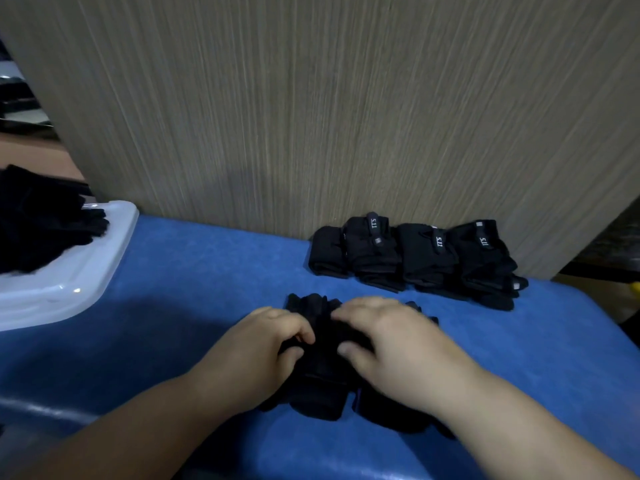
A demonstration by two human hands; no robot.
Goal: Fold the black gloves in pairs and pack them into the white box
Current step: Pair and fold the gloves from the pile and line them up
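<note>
Task partly done: a row of folded pairs [415, 258] is laid on the table [194, 271] well right of the white box [104, 258], not yet packed, while loose gloves [41, 220] are heaped in the box. Right of the box, the current pair [322, 372] is pinched by the left hand [263, 344] and gripped by the right hand [391, 337], its long axis directed away from the person, fingertips apparently farthest.
</note>
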